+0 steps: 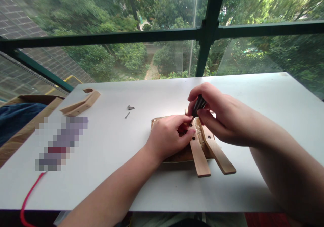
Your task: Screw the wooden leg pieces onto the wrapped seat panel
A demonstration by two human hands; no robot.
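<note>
The right hand [222,114] is gripping the dark handle [199,105] of a screwdriver-like tool, slanting it so the tip is meeting the far hole of the left wooden strip [200,157]. The left hand [165,135] is resting over the block's left side, its thumb and fingertips flanking that tip, seemingly to steady the spot; whether they are pinching a screw, I cannot tell.

Both strips are lying on a brown wrapped block [174,155], which is probably giving support; the left strip is showing 2 holes, the right wooden strip [222,156] 1. Their near ends are overhanging the block's near edge.

Farther left on the white table [113,186], a few screws [130,107] are lying bunched, with 1 loose screw [127,115] just nearer, likely for easy reach. A hooked wooden piece [84,105] is sitting at the far left, apart from the handwork.
</note>
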